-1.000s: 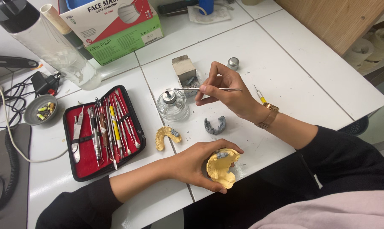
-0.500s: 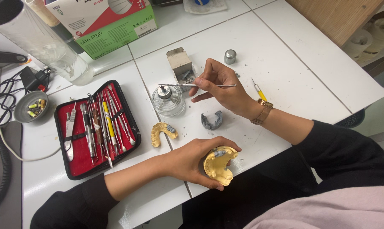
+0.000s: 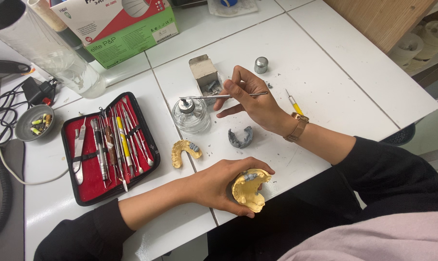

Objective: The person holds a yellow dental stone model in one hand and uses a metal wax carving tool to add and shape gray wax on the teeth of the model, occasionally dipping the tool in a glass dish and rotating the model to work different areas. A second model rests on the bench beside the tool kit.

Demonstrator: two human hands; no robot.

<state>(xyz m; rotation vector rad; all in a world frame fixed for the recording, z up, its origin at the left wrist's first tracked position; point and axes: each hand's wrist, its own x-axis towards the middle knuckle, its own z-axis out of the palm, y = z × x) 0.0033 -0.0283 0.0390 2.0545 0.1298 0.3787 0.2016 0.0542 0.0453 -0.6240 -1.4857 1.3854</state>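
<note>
White tiled table (image 3: 325, 63) | my left hand (image 3: 219, 186) wraps the yellow plaster cast (image 3: 248, 191) at the near edge | my right hand (image 3: 250, 99) pinches a thin metal tool (image 3: 214, 96), long axis pointing left, tip over the glass burner (image 3: 191, 116) | cast lies below the right hand, nearer my body.

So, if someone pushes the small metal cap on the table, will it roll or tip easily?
The metal cap stands upright on its flat end, so a gentle push would probably slide it, not roll it. It looks short and wide, so tipping seems unlikely. Once on its side, its round wall might let it roll on the smooth white table.
</note>
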